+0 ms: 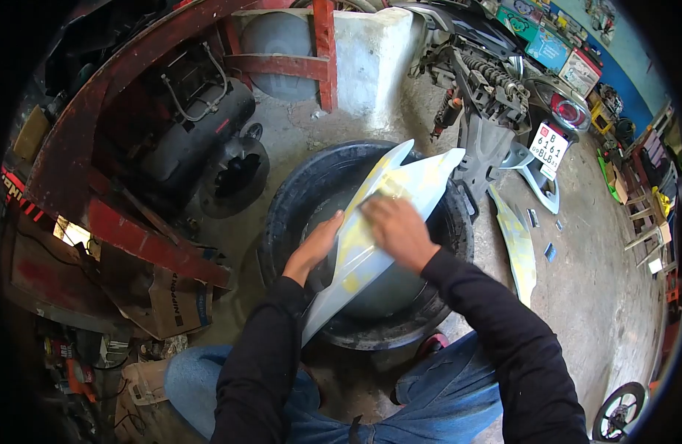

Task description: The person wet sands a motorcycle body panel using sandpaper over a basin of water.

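A white motorcycle body panel (378, 229) with yellowish patches lies slanted across a large black tub (277, 214). My left hand (319, 244) grips the panel's left edge, its thumb up along the rim and the other fingers hidden underneath. On the upper face of the panel, my right hand (396, 229) presses down, blurred by motion. Under its fingertips shows the dark edge of what looks like a piece of sandpaper (365, 201). Greyish water (385, 303) stands in the tub below the panel.
A second patched panel (515, 240) lies on the floor at right, beside small dark-blue pieces (550, 251). Behind it stands a partly stripped motorcycle (489, 89) with a number plate (548, 150). A red frame (282, 66), a black tank (200, 122) and a cardboard box (174, 300) are at left.
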`<state>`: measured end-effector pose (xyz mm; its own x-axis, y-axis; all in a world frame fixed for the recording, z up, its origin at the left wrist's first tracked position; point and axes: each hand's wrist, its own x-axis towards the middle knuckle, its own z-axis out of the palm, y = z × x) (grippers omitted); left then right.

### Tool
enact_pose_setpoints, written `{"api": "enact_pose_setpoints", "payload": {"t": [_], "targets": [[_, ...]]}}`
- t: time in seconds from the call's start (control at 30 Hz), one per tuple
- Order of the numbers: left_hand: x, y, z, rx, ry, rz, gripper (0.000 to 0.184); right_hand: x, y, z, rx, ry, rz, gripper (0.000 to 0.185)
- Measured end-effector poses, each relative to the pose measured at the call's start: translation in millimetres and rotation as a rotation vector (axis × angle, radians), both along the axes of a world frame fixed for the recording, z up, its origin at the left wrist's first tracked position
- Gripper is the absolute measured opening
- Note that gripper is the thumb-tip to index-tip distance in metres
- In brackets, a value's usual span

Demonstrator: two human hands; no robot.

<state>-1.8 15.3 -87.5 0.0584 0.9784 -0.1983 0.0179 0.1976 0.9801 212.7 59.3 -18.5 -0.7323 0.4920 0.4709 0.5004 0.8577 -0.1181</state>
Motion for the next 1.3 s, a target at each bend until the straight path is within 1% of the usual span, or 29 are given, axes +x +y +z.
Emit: {"api": "enact_pose_setpoints", "payload": {"t": [0.03, 0.07, 0.13, 0.17, 0.2, 0.27, 0.3, 0.33, 0.4, 0.43, 0.47, 0.5, 0.57, 0.63, 0.67, 0.73, 0.77, 0.8, 0.87, 0.9, 0.93, 1.0, 1.03, 1.1, 1.13, 1.17, 1.2, 1.27, 1.3], "targets": [[-1.3, -0.9, 3.3, -0.016, 0.018, -0.035, 0.060, 2.2, 9.6, 2.7, 0.059, 0.033, -0.058, 0.039], [-1.4, -1.7, 7.8, -0.028, 0.037, -0.074, 0.060, 0.5, 0.4, -2.0, 0.053, 0.034, -0.059, 0.039], [0.8, -4.4, 10.5, -0.028, 0.037, -0.049, 0.060, -8.0, -29.4, -6.7, -0.044, -0.100, 0.084, 0.041], [2.3, -5.3, 11.4, -0.034, 0.037, -0.027, 0.060, -11.0, -47.6, 2.8, 0.016, -0.038, 0.149, 0.039], [2.4, -3.8, 9.3, -0.033, 0.037, -0.033, 0.060, -7.9, -41.2, 3.1, 0.017, -0.038, 0.143, 0.039], [-0.6, 0.0, 2.2, -0.019, 0.055, -0.048, 0.061, -1.5, -9.9, 1.4, -0.019, 0.056, 0.069, 0.032], [5.0, -7.4, 19.2, 0.018, 0.088, -0.028, 0.060, 0.6, 2.4, 5.2, 0.041, 0.088, -0.053, 0.031], [4.1, -9.3, 17.9, 0.014, 0.088, -0.029, 0.060, 6.2, 9.9, 8.7, 0.050, 0.049, -0.112, 0.030], [2.5, -5.4, 19.3, 0.004, 0.086, -0.042, 0.059, 3.6, -10.4, 5.6, -0.070, -0.050, -0.040, 0.036], [1.5, -4.2, 13.9, 0.004, 0.082, -0.042, 0.059, 1.0, -25.3, 5.8, -0.098, -0.044, 0.054, 0.037], [-0.2, -1.5, 9.3, -0.010, 0.023, -0.022, 0.058, -0.9, -36.6, 7.7, -0.086, -0.051, 0.120, 0.037], [-1.2, -0.2, 9.5, -0.026, -0.035, -0.005, 0.058, -0.5, -36.1, 8.6, -0.131, -0.015, 0.114, 0.035], [-6.2, 3.5, 8.8, -0.017, 0.015, -0.017, 0.057, 0.7, -31.8, 10.7, -0.176, 0.021, 0.103, 0.034], [-7.9, 6.0, 13.6, -0.013, 0.060, -0.022, 0.056, 3.3, -17.1, 20.2, -0.394, 0.249, -0.020, 0.030], [-7.3, 6.4, 16.9, -0.037, 0.072, -0.020, 0.057, 5.5, -13.4, 24.6, -0.397, 0.244, -0.021, 0.030], [-7.3, 5.2, 12.0, -0.059, 0.082, -0.014, 0.057, 9.0, -8.2, 36.1, -0.621, 0.451, -0.098, 0.034], [-8.4, 3.2, 7.5, -0.051, 0.052, 0.000, 0.057, 11.0, -6.6, 38.5, -0.662, 0.517, -0.134, 0.036], [-9.5, 1.5, 4.2, -0.045, 0.023, 0.014, 0.057, 10.8, -6.1, 40.8, -0.662, 0.516, -0.132, 0.036], [-12.1, 2.5, -0.8, -0.036, 0.038, 0.013, 0.058, 9.9, -4.1, 44.7, -0.804, 0.529, -0.278, 0.035], [-13.3, 2.7, -2.0, -0.030, 0.053, 0.007, 0.058, 10.4, -3.4, 37.7, -0.666, 0.410, -0.219, 0.034], [-14.4, 2.7, -3.1, -0.031, 0.056, 0.007, 0.058, 8.3, -3.6, 27.2, -0.667, 0.412, -0.219, 0.034], [-14.1, 4.6, -4.3, -0.050, 0.058, -0.004, 0.058, 2.0, -6.4, 4.3, -0.219, 0.170, 0.080, 0.035], [-13.0, 4.8, -4.6, -0.049, 0.057, -0.004, 0.058, -3.9, -14.6, -3.4, -0.137, 0.100, 0.116, 0.037], [-12.9, 2.8, -1.1, -0.059, -0.017, 0.011, 0.058, -4.1, -9.2, -4.9, -0.163, 0.094, 0.152, 0.036], [-11.9, 0.3, 1.5, -0.067, -0.014, 0.011, 0.058, -4.4, -8.2, -5.3, -0.199, 0.089, 0.184, 0.035], [-9.6, 0.3, 4.6, -0.036, 0.036, 0.004, 0.057, 0.0, 6.8, -7.0, -0.167, 0.142, 0.094, 0.035], [-8.0, 1.4, 5.5, -0.003, 0.086, -0.003, 0.057, 4.7, 19.4, -0.6, -0.154, 0.138, 0.013, 0.034], [-6.6, 1.3, 1.2, -0.005, 0.080, -0.010, 0.057, 3.0, 13.8, -4.2, -0.153, 0.079, 0.012, 0.038], [-6.1, 2.6, -0.4, 0.000, 0.067, -0.021, 0.057, -1.6, 0.5, -4.0, -0.111, 0.056, 0.102, 0.037]]}}
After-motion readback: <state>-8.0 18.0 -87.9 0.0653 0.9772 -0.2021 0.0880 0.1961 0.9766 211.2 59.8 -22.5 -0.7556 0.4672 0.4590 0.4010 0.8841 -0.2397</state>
